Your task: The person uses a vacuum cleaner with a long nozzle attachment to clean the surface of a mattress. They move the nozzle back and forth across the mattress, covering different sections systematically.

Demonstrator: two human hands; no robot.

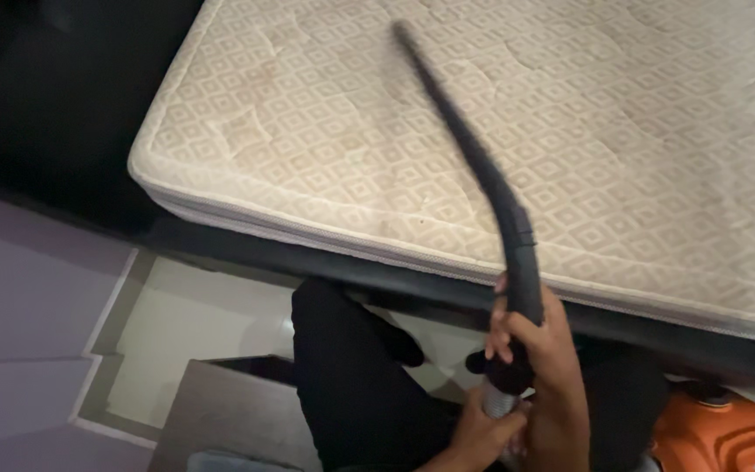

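**Vacuum wand over a bare mattress**

Bare cream mattress with a quilted diamond pattern (570,131) fills the background, on a dark bed frame (325,262). Across it reaches a long black plastic vacuum wand (474,157) — its tip well away from both hands. The right hand (539,345) is wrapped around the wand's bent grip; the left hand (482,433) clasps the grey ribbed hose (498,402) just below. So far from the grip, the tip looks prone to swinging wide or snagging the fabric — the orange vacuum body (723,433) sits close by the right arm.

The bare mattress (570,114) top lies open on every side of the black vacuum wand (474,157). Below its edge, the dark bed frame (369,275), 1 trousered leg (351,385) and the orange vacuum body (718,433) crowd the floor gap.
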